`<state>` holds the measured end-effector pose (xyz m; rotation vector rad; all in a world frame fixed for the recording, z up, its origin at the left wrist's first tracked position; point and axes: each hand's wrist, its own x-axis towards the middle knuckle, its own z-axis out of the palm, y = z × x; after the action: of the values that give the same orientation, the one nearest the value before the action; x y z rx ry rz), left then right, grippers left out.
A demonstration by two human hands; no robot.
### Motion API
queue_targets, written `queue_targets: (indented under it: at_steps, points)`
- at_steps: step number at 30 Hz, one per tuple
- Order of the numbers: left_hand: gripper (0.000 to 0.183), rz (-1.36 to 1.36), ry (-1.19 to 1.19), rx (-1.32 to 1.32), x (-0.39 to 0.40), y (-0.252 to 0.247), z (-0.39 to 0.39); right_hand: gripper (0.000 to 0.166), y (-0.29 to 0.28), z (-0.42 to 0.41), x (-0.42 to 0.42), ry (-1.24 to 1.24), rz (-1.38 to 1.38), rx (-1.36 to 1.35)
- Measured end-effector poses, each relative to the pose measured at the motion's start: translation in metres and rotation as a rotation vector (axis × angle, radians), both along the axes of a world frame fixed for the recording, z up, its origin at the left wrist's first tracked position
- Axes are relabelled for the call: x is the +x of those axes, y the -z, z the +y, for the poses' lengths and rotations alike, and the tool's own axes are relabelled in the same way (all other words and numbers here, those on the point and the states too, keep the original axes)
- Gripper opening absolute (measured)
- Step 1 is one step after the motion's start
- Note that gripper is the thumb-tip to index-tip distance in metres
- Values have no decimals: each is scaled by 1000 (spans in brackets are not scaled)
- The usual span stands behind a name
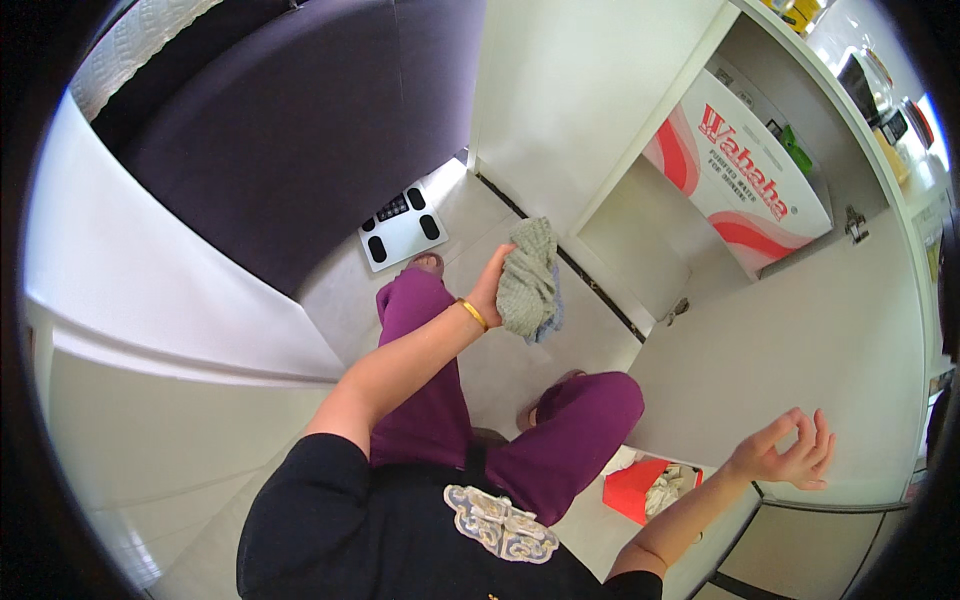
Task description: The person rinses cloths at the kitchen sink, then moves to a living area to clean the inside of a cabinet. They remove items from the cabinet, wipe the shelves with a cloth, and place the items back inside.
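Observation:
Bunched in my left hand are a grey-green waffle-textured cloth and a blue cloth, which shows from beneath it. They hang above the tiled floor, before the open cabinet. At the lower right, my right hand has loosely curled, separated fingers and nothing visible in it. It appears in front of the opened white cabinet door; whether it touches the door I cannot tell. On the cabinet's upper shelf stands a white-and-red Wahaha water carton. The compartment below it shows its bare floor panel.
A white bathroom scale lies on the floor beside a dark upholstered piece of furniture. Glass jars stand on the countertop. A red box with crumpled white material sits behind the door. Metal hinges jut from the cabinet.

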<state>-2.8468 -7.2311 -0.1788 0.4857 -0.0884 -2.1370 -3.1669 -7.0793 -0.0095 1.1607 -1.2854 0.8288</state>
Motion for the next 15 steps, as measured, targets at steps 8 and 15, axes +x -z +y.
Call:
queue_targets:
  at_steps: [8, 15]
  points:
    - [49, -41, -141, 152, 33, 17, -95, 49, 40, -233, 78, -593, -513, 560]
    - [50, -156, -96, 12, 55, 41, -143, 58, 68, -419, 99, -933, -1053, 739]
